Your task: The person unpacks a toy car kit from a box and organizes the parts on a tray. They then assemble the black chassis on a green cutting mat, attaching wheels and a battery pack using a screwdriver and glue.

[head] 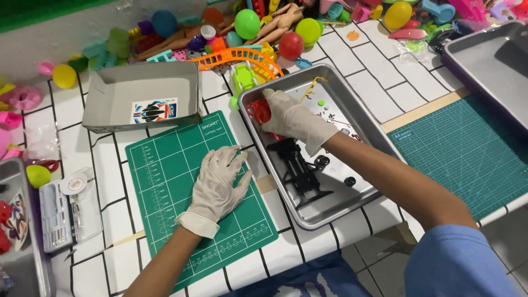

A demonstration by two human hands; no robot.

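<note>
My right hand (291, 118), in a white glove, reaches into a metal tray (308, 217) and grips a red plastic toy part (259, 111) at the tray's far left corner. A black toy car chassis (297, 168) lies in the tray below that hand, with loose black wheels (350, 181) and small bits beside it. My gloved left hand (218, 184) rests flat, fingers spread, on a small green cutting mat (165, 181) and holds nothing.
A grey cardboard box lid (110, 88) with a sticker sheet sits behind the mat. Plastic balls, dolls and an orange track (242, 55) crowd the back. A larger green mat (467, 148) and a second tray (484, 60) lie right; a clear tool case (66, 214) lies left.
</note>
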